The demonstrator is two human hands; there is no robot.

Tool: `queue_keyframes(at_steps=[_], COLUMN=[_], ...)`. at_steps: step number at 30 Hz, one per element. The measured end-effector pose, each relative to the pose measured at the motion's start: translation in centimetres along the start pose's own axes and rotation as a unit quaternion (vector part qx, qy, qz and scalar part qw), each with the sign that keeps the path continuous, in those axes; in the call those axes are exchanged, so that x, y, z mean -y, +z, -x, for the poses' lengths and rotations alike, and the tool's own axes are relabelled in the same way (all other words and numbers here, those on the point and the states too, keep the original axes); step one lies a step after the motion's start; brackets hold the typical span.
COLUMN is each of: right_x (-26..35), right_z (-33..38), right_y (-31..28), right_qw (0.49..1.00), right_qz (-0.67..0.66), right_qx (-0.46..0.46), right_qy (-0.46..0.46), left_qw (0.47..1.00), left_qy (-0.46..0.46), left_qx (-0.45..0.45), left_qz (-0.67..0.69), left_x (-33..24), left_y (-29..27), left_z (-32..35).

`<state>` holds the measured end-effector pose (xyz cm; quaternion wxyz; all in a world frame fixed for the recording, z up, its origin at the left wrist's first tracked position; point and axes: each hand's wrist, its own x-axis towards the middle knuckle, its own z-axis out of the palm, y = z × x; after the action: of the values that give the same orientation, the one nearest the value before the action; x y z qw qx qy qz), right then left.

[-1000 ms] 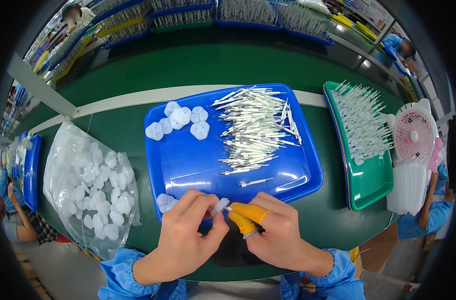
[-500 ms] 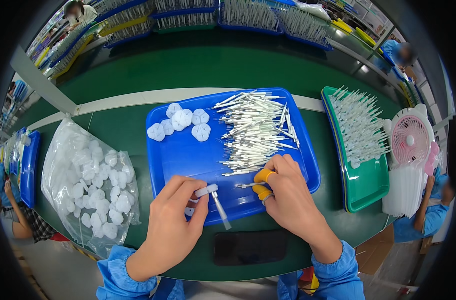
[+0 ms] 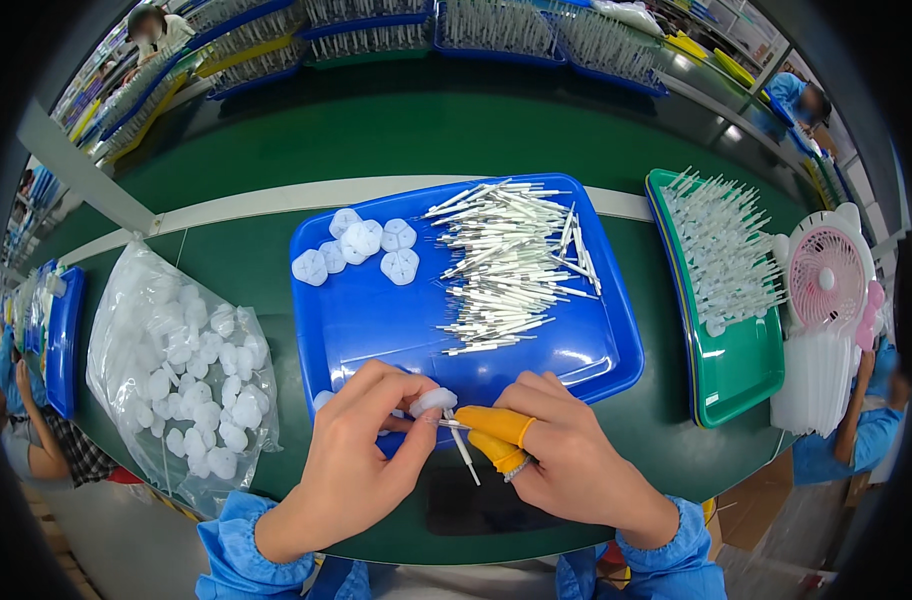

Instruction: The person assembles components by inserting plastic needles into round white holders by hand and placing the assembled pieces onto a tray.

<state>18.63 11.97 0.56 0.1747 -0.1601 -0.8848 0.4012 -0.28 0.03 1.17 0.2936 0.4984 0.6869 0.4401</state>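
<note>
Fingers of left hand (image 3: pixel 351 455) pinch white cap (image 3: pixel 433 401) — right hand (image 3: pixel 566 460) grips thin stick (image 3: pixel 463 450), partly hidden.

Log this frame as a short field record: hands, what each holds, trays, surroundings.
left hand: pinches a white flower-shaped cap
right hand: yellow finger cots on thumb and forefinger, holds a thin white stick at the cap
blue tray: loose caps, pile of white sticks
green tray: more sticks
clear bag: full of caps, on the left
pink fan: far right
</note>
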Motion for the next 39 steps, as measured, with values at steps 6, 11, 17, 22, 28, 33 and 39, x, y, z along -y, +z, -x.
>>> queue_keyframes(at_steps=[6,11,17,22,28,33,39], right_x=[-0.4,0.1,0.2,1.3,1.1,0.3,-2.1], right_z=[-0.1,-0.5,0.0,-0.1,-0.1,-1.6,-3.1], right_y=[-0.3,0.2,1.8,2.3,3.5,2.9,2.0], right_qw=[0.999,0.999,0.999,0.990,0.990,0.992,0.975], right_qz=[0.023,0.043,-0.021,-0.068,-0.013,-0.038,0.206], right_qx=[0.014,0.017,-0.036,-0.113,-0.134,-0.102,-0.054], right_qy=[0.021,0.017,0.016,0.048,0.032,0.068,0.069], left_qw=[1.000,1.000,0.999,0.996,0.993,0.987,0.990], left_qy=[0.002,-0.025,0.030,0.059,0.079,0.074,0.013], left_qx=[-0.006,-0.016,-0.027,-0.039,-0.045,-0.052,-0.111], left_qz=[-0.018,-0.001,-0.036,-0.049,-0.074,-0.129,-0.091], left_x=[0.4,0.3,0.5,0.5,0.6,1.2,1.3], left_y=[0.4,0.4,1.2,1.1,1.5,1.2,-0.7], left_z=[-0.1,0.4,0.4,0.6,1.3,0.9,0.0])
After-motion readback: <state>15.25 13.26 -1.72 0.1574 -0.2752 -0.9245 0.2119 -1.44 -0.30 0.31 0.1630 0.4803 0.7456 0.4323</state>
